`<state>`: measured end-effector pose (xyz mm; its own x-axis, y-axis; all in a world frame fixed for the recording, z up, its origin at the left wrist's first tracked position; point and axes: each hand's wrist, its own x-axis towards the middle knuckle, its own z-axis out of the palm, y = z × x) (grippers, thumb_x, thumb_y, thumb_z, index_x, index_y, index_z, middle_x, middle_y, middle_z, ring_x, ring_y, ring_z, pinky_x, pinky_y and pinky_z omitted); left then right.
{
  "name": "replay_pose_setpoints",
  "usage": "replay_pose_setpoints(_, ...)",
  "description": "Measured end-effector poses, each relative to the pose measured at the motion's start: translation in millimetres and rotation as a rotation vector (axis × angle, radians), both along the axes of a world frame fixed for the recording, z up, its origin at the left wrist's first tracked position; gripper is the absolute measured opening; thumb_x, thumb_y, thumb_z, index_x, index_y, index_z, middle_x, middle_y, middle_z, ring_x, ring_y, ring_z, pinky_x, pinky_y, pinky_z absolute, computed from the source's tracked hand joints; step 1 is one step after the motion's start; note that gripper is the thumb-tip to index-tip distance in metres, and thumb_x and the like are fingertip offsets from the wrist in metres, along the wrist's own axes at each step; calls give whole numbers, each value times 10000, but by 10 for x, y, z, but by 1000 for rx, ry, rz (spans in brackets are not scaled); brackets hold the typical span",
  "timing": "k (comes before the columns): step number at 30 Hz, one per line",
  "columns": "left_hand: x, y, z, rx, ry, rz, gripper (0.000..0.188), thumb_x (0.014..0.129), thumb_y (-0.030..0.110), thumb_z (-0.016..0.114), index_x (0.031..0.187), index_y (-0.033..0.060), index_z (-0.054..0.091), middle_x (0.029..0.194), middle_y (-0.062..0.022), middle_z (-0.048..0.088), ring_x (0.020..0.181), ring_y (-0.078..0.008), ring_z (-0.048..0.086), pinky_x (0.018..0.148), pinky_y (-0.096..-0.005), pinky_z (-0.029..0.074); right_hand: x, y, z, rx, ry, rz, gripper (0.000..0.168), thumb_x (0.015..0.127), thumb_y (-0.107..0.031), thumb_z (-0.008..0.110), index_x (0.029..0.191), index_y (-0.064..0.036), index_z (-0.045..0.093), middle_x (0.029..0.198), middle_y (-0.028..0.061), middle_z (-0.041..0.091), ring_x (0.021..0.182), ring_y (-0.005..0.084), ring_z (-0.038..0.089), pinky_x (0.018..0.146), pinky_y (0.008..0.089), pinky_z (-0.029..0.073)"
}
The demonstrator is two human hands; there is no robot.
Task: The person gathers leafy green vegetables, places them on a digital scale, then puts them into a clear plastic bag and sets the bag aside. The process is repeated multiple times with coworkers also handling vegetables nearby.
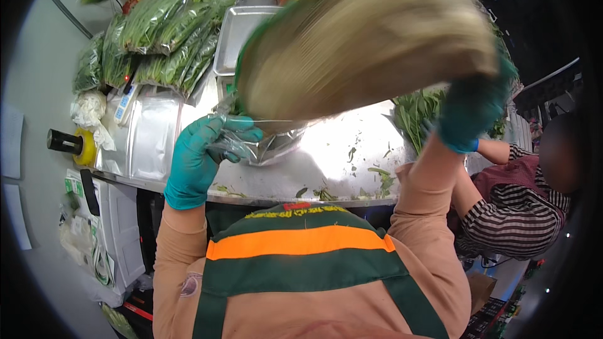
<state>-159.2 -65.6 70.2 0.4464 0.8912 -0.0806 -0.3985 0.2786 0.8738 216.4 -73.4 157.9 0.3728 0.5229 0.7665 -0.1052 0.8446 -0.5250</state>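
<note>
My left hand (195, 160), in a teal glove, is closed on a clear plastic bag (242, 146) above the metal table. A large tan, rounded, basket-like container (362, 47) with a green rim is tilted over the table, blurred by motion. Its lower left edge meets the bag, and what it contains is hidden. At its right end my right hand (476, 103), also gloved and blurred, grips it. Loose leafy greens (417, 113) lie on the table beside my right wrist.
Bagged green vegetables (155, 23) are piled at the left back, near a metal tray (245, 37). Flat plastic bags (154, 136), a power strip (125, 103) and yellow tape (85, 147) lie at the left. Leaf scraps (325, 193) dot the front edge. A co-worker (518, 207) sits close at right.
</note>
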Motion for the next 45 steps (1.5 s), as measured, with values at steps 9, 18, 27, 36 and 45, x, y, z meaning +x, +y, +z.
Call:
replay_pose_setpoints(9, 156, 36, -5, 18, -24, 23, 368, 955, 235, 475, 1086, -76, 622, 974, -214, 686, 860, -261, 691, 660, -294, 559, 1074, -724, -1404, -1204, -758, -219, 234, 909, -72, 565, 1115, 3, 648, 1088, 109, 687, 980, 215, 643, 885, 327, 483)
replay_pose_setpoints(18, 178, 58, 109, 179, 85, -3, 371, 967, 246, 474, 1100, -69, 616, 1029, -231, 673, 883, -255, 681, 625, -270, 520, -769, -19, -349, -177, -1542, -274, 623, 721, -338, 764, 1287, -194, 550, 1242, 56, 601, 1244, 280, 493, 1114, 490, 274)
replay_pose_setpoints(27, 79, 248, -290, 11, 4, 136, 278, 931, 168, 476, 978, -52, 639, 1031, -178, 675, 877, -236, 659, 750, -318, 533, -619, 341, -746, -290, -1606, -359, 301, 730, -78, 701, 1013, -177, 671, 750, 57, 607, 783, 274, 612, 899, 408, 493)
replay_pose_setpoints(36, 500, 606, 393, 428, -205, 105, 218, 912, 119, 565, 1069, 10, 671, 1038, -87, 691, 932, -141, 627, 874, -271, 469, -330, 440, 318, 375, -1269, -1126, 328, 729, -50, 677, 1040, -153, 675, 844, 40, 653, 823, 248, 633, 739, 394, 505)
replay_pose_setpoints(45, 533, 347, -1603, -304, 247, -163, 348, 923, 315, 530, 1163, 100, 660, 1019, -41, 674, 833, -120, 589, 661, -223, 437, -253, 468, -806, -600, -1034, -160, 267, 853, -191, 696, 1095, -79, 689, 901, 96, 695, 812, 181, 662, 713, 286, 495)
